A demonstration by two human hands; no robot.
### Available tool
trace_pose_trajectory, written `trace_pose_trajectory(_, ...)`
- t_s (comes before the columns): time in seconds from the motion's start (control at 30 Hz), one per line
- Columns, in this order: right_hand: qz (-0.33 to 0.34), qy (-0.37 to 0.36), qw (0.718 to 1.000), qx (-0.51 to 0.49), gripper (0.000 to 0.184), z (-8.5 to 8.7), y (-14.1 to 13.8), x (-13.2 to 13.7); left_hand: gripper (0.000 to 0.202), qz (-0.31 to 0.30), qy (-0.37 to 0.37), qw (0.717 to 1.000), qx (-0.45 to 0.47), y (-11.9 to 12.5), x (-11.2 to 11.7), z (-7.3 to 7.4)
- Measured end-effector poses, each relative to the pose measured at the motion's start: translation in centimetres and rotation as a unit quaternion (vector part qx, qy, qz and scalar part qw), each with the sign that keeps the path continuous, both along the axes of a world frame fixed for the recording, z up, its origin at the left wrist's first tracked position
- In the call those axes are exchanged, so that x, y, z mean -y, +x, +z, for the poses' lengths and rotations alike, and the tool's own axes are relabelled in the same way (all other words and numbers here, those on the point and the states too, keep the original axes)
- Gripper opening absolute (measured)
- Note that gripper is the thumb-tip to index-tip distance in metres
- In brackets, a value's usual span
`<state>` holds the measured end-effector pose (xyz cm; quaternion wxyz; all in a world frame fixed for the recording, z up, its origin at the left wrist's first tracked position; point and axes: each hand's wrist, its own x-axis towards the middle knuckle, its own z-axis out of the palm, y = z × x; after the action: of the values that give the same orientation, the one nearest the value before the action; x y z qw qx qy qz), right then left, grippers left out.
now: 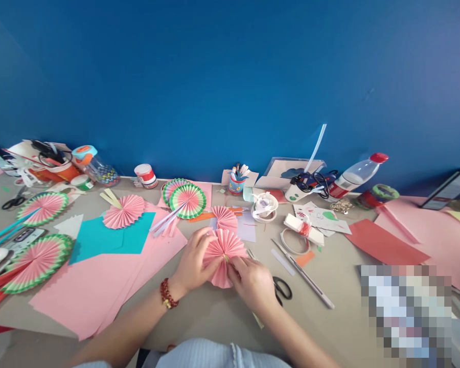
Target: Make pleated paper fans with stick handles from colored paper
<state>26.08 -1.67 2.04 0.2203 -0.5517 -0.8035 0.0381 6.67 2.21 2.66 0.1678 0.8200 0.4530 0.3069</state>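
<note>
Between my hands, a pleated pink paper rosette [225, 245] is fanned out almost to a full circle above the table. My left hand [197, 258] grips its left side, fingers behind the folds and thumb toward the centre. My right hand [253, 278] pinches the rosette near its middle and lower right, with the fingertips curled in. A smaller pink pleated fan [225, 217] lies just beyond it. Black-handled scissors [282, 289] lie partly under my right hand, their blades mostly hidden.
Finished green-edged paper fans [187, 201] lie at the back and left. Pink sheets [80, 291] and a teal sheet [99, 237] cover the left side. To the right are a tape roll [295, 241], a utility knife [310, 281], a red sheet [385, 243] and a bottle [358, 174].
</note>
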Motion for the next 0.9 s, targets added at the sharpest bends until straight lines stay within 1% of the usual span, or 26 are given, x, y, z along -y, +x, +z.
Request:
trace_pose_trajectory(0.03, -0.002, 0.0, 1.0, -0.003, 0.019, -0.1, 0.2, 0.1, 0.042, -0.001, 0.0, 1.0, -0.008, -0.1, -0.1, 0.2)
trace_pose_trajectory(0.1, -0.006, -0.006, 1.0, 0.0, 0.019, -0.4, 0.4, 0.2, 0.043, -0.016, 0.004, 0.999, -0.052, 0.1, 0.1, 0.5)
trace_pose_trajectory(0.17, -0.006, -0.015, 1.0, 0.01, 0.016, -0.7, 0.4, 0.2, 0.037, -0.026, 0.004, 0.995, -0.094, 0.5, 0.4, 0.6)
trace_pose_trajectory(0.23, -0.006, -0.024, 0.999, 0.021, 0.015, -1.0, 0.4, 0.2, 0.029, -0.027, 0.001, 0.993, -0.113, 1.0, 0.8, 0.4)
trace_pose_trajectory(0.37, -0.009, -0.043, 0.998, 0.045, 0.014, -1.2, 0.3, 0.1, 0.03, -0.026, -0.001, 0.992, -0.121, 1.7, 1.2, -0.1)
trace_pose_trajectory(0.53, -0.007, -0.067, 0.996, 0.055, 0.015, -0.9, 0.2, 0.0, 0.028, -0.006, -0.005, 0.992, -0.124, 2.1, 1.3, -0.5)
trace_pose_trajectory(0.67, -0.002, -0.084, 0.995, 0.052, 0.014, -0.5, 0.2, 0.0, 0.027, 0.004, -0.007, 0.991, -0.132, 2.4, 1.3, -0.5)
trace_pose_trajectory(0.8, 0.009, -0.122, 0.991, 0.044, 0.012, -0.2, 0.4, -0.1, 0.026, 0.004, -0.008, 0.992, -0.129, 2.4, 1.3, -0.4)
trace_pose_trajectory(0.9, 0.017, -0.145, 0.989, 0.035, 0.013, 0.0, 0.5, -0.3, 0.028, 0.005, -0.012, 0.992, -0.128, 2.4, 1.2, -0.4)
